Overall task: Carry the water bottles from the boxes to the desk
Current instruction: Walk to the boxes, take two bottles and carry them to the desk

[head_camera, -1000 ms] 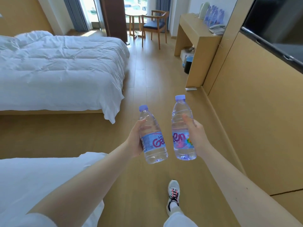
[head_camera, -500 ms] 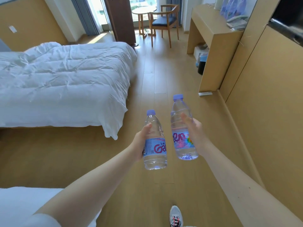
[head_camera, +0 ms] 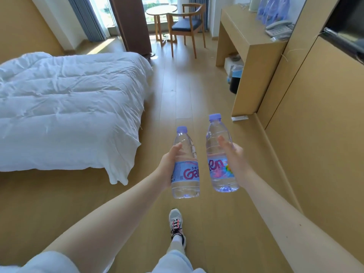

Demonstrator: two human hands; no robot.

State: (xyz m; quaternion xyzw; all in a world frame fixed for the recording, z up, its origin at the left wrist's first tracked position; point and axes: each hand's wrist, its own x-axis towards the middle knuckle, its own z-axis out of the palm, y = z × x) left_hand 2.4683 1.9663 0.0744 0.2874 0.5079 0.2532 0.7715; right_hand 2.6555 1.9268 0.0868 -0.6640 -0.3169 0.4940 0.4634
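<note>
My left hand point(head_camera: 169, 166) grips a clear water bottle point(head_camera: 185, 164) with a purple cap and a blue label, held upright in front of me. My right hand point(head_camera: 235, 160) grips a second, similar bottle point(head_camera: 220, 154) a little higher and just to the right. The two bottles are close together but apart. The wooden desk point(head_camera: 242, 26) stands ahead on the right against the wall. Several more bottles point(head_camera: 272, 8) stand at its far end beside a telephone point(head_camera: 278, 30).
A bed with a white duvet point(head_camera: 69, 107) fills the left. Wood floor runs between bed and desk. A dark bin point(head_camera: 235, 83) and white boxes sit under the desk. A chair point(head_camera: 187, 26) and small round table point(head_camera: 160, 11) stand by the window. A wood-panelled wall runs along the right.
I have walked forward: the desk and chair are nearer and the bed has slid back on the left. Both hands still hold their bottles; the left bottle is now more upright.
</note>
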